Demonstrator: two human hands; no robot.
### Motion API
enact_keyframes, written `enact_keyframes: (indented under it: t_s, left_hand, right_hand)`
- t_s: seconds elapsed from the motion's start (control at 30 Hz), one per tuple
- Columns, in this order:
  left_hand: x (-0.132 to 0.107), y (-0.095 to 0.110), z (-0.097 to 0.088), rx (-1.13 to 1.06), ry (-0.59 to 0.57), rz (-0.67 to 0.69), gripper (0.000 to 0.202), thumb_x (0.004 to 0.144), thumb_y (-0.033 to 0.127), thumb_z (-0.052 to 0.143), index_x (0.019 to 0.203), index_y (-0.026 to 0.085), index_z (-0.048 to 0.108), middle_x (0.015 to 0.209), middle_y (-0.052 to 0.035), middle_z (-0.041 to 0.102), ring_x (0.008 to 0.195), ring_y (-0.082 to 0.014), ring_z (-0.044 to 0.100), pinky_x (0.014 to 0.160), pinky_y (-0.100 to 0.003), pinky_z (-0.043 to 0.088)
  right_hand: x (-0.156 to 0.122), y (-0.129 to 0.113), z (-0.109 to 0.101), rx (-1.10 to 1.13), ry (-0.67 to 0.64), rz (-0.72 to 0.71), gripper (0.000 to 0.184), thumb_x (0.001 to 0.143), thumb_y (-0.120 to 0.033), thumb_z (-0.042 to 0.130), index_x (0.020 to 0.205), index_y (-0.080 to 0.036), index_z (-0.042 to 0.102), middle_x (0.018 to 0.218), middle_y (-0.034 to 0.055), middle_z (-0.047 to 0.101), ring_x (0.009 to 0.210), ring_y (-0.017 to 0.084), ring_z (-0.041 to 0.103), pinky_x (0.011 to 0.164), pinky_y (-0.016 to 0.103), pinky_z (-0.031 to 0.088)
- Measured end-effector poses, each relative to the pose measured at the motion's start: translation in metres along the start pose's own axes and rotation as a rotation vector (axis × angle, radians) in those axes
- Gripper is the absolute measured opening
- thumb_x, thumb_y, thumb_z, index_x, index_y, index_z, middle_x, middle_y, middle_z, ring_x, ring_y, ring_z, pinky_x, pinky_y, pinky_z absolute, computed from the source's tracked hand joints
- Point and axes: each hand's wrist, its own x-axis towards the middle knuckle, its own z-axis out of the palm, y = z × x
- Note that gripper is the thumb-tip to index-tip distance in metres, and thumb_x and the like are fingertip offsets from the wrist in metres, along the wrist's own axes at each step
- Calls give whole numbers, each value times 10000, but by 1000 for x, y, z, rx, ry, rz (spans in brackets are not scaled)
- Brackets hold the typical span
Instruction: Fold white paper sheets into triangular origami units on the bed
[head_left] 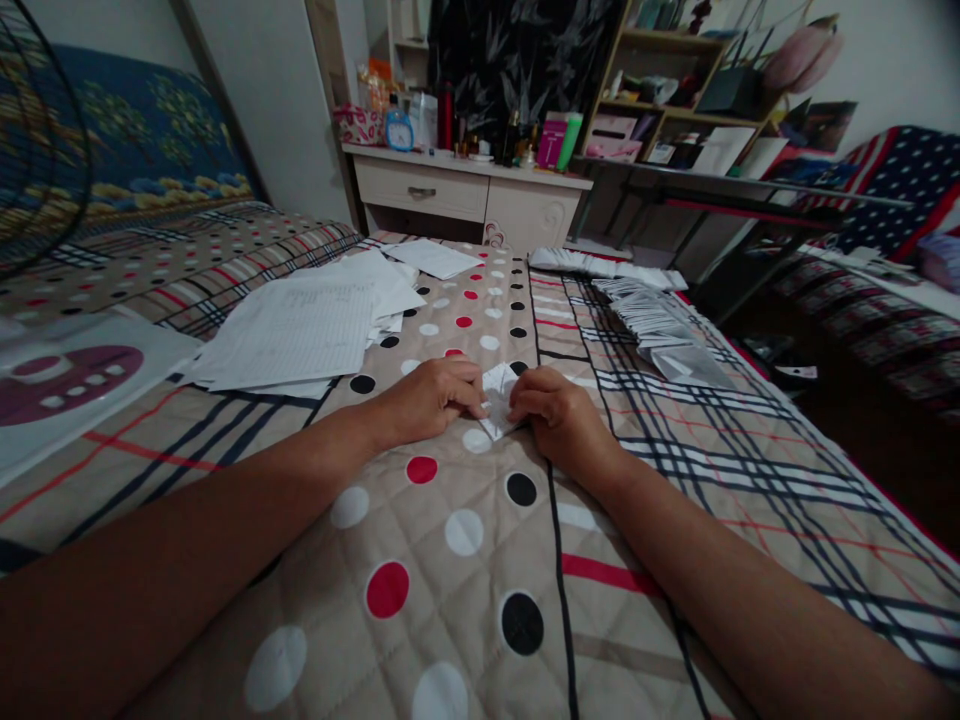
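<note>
A small folded piece of white paper [499,392] lies on the quilted bedspread [465,580] between my two hands. My left hand [433,395] rests on its left edge, fingers curled and pressing the paper down. My right hand [553,410] pinches the paper's right side with bent fingers. Part of the paper is hidden under my fingers. Both forearms stretch forward from the bottom of the view.
Loose white sheets [300,325] lie on the bed to the left. A row of folded white paper pieces [652,315] runs along the right side. A white dresser [465,190] with bottles stands beyond the bed. A fan grille [37,140] is at upper left.
</note>
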Motion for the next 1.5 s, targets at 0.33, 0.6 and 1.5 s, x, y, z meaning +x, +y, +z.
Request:
enact_keyframes:
  t_s: [0.33,0.6,1.5]
  left_hand:
    - [0,15,5,-43,70,-141,124,782,112,603,742,151,714,813,-47,637,746,-147,580,699,-288,458]
    - [5,12,13,15,219,-493,477,582,318,856,988,167,656,1044,-66,618,904,-193,592,775,-313,479]
    - [11,21,16,-732,383,-716,351,533,315,861,745,118,662,724,-26,692,614,-132,624,552,-221,467]
  right_hand:
    - [2,-10,-5,129,4,128,184,610,4,515,626,-158,601,739,39,559,717,166,531,643,279,418]
    - [2,-9,-1,66,35,270,121,682,-89,646,717,-182,576,894,45,579,823,178,551,691,291,430]
    - [5,-8,3,704,207,693,259,609,-322,783,724,-137,644,656,-14,588,573,112,462,522,233,355]
